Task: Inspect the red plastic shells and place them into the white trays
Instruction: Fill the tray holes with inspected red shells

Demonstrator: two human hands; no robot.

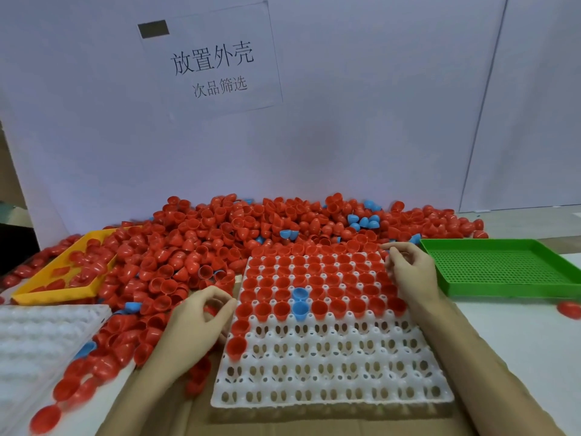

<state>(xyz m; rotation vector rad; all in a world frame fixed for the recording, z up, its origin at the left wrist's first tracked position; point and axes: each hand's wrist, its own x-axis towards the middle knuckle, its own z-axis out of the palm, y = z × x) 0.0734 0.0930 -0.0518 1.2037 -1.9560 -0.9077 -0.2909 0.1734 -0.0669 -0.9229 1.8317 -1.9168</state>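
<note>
Shells (220,243) of red plastic lie heaped across the back and left of the work surface, with a few blue shells (364,220) mixed in. At the centre sits a white tray (333,376) of round cells: its far rows are filled with red shells standing open side up, two blue ones (299,302) sit among them near the middle, and a short column of red shells runs down its left edge, while the near rows are bare. A second white tray (41,344) lies at the left edge, with loose red shells along its right side. Behind it a yellow tray (63,292) holds a scatter of red shells and is partly buried by the heap. On the right a green perforated tray (503,269) stands with nothing visible inside it, and one red shell (569,309) lies just beyond its near corner. The left hand (196,322) rests at the left edge of the central tray, fingers curled with fingertips and thumb drawn together; what they pinch cannot be made out. The right hand (408,272) rests over the far right corner of the same tray, fingers bent and touching the shells there; whether it grips one cannot be told.
</note>
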